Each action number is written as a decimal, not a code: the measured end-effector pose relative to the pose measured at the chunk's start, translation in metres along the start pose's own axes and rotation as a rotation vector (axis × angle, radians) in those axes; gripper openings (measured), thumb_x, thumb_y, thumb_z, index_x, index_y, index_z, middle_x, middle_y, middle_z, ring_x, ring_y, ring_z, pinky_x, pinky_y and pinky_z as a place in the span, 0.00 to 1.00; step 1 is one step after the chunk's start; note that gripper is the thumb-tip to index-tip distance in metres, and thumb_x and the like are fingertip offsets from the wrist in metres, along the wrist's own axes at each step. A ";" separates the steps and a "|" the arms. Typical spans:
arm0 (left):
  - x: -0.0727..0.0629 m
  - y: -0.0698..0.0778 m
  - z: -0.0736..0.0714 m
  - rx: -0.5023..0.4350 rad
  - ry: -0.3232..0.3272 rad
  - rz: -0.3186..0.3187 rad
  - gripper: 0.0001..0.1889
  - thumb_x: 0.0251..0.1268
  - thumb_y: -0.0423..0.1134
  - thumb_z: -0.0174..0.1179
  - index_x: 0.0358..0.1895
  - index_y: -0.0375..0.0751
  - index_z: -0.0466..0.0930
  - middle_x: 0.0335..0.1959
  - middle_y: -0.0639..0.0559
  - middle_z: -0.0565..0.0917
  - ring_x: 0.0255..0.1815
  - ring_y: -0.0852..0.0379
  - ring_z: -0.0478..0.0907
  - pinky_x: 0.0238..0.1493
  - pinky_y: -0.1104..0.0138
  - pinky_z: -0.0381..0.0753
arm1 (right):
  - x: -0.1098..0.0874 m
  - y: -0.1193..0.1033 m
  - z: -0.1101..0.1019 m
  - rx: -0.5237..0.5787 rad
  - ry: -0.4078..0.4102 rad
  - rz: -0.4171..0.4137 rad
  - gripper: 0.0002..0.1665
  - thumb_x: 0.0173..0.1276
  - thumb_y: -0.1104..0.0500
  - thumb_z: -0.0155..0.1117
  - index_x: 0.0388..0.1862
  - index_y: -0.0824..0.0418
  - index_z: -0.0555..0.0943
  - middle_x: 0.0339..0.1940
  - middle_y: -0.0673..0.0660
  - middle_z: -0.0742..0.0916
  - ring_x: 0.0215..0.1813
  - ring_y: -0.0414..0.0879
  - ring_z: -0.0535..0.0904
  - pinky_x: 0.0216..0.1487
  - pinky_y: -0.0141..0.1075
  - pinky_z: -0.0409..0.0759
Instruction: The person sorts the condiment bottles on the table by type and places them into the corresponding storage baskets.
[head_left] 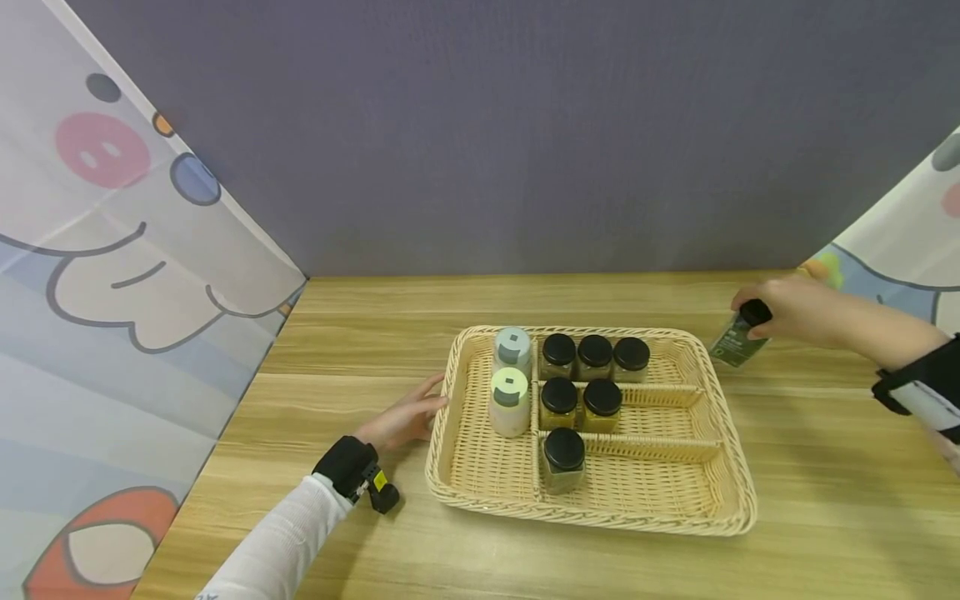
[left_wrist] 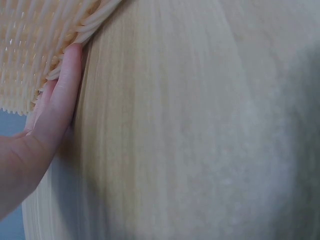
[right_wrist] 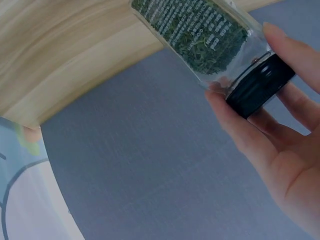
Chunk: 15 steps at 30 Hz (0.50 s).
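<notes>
My right hand (head_left: 795, 308) holds a glass spice jar (head_left: 738, 340) by its black cap, just off the right side of the wicker basket (head_left: 480, 503). Green dried herbs fill the jar (right_wrist: 200, 40) in the right wrist view, with white print on the glass; thumb and fingers pinch it around the cap and neck. At the basket's left side, my left hand (head_left: 405, 419) touches the outer wall with its fingers fairly straight. In the left wrist view those fingers (left_wrist: 67, 87) lie along the woven rim.
Two shakers, one with a grey-blue lid (head_left: 513, 343) and one with a yellow-green lid (head_left: 509, 385), stand in the basket's left compartment. Several black-capped jars (head_left: 564, 454) stand in three rows to their right. A grey wall (head_left: 525, 150) rises behind the wooden table (head_left: 360, 317).
</notes>
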<state>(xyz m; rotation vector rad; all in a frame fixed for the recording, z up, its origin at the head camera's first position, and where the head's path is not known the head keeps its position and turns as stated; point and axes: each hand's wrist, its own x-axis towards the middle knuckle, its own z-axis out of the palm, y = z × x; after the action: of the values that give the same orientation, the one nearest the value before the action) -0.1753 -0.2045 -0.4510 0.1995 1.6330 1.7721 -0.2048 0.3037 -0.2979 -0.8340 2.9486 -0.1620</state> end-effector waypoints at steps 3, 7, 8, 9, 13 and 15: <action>0.000 -0.001 0.000 0.002 0.001 0.000 0.30 0.68 0.38 0.41 0.69 0.56 0.38 0.68 0.40 0.49 0.65 0.41 0.51 0.53 0.44 0.65 | -0.001 -0.001 -0.002 -0.002 -0.001 0.001 0.22 0.42 0.65 0.72 0.37 0.71 0.77 0.32 0.61 0.82 0.33 0.53 0.78 0.30 0.43 0.77; 0.000 -0.001 -0.001 0.001 -0.001 0.004 0.30 0.68 0.38 0.41 0.69 0.56 0.38 0.68 0.40 0.49 0.65 0.41 0.51 0.53 0.44 0.65 | -0.003 -0.004 -0.005 0.001 -0.007 0.000 0.22 0.42 0.65 0.72 0.38 0.71 0.76 0.32 0.61 0.81 0.33 0.54 0.78 0.30 0.43 0.77; 0.000 -0.001 0.000 0.001 -0.001 0.005 0.30 0.68 0.38 0.41 0.69 0.56 0.38 0.68 0.40 0.49 0.66 0.41 0.51 0.53 0.44 0.65 | -0.004 -0.005 -0.006 0.000 0.000 -0.005 0.22 0.42 0.65 0.72 0.38 0.71 0.77 0.32 0.61 0.81 0.34 0.54 0.78 0.30 0.44 0.77; 0.000 -0.001 -0.001 0.002 0.000 0.006 0.30 0.68 0.38 0.41 0.69 0.56 0.38 0.68 0.40 0.49 0.66 0.41 0.51 0.52 0.44 0.66 | -0.004 -0.007 -0.006 -0.003 0.009 -0.012 0.22 0.42 0.65 0.72 0.38 0.70 0.77 0.32 0.60 0.81 0.33 0.53 0.78 0.30 0.44 0.77; 0.000 -0.001 -0.001 0.003 0.001 0.009 0.30 0.68 0.38 0.41 0.69 0.56 0.38 0.68 0.40 0.49 0.65 0.42 0.52 0.52 0.44 0.66 | -0.005 -0.013 -0.007 -0.020 0.042 -0.046 0.21 0.40 0.65 0.73 0.36 0.69 0.78 0.32 0.59 0.81 0.34 0.52 0.78 0.31 0.43 0.77; 0.000 -0.001 -0.001 0.001 0.001 0.012 0.30 0.68 0.38 0.41 0.69 0.55 0.38 0.68 0.40 0.49 0.65 0.42 0.53 0.52 0.44 0.66 | -0.005 -0.017 -0.007 -0.032 0.046 -0.059 0.21 0.38 0.65 0.73 0.35 0.68 0.78 0.32 0.59 0.81 0.34 0.53 0.77 0.32 0.44 0.77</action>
<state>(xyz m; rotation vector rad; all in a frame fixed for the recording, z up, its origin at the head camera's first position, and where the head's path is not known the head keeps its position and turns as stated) -0.1752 -0.2049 -0.4525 0.2088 1.6371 1.7802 -0.1926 0.2926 -0.2890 -0.9339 2.9779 -0.1397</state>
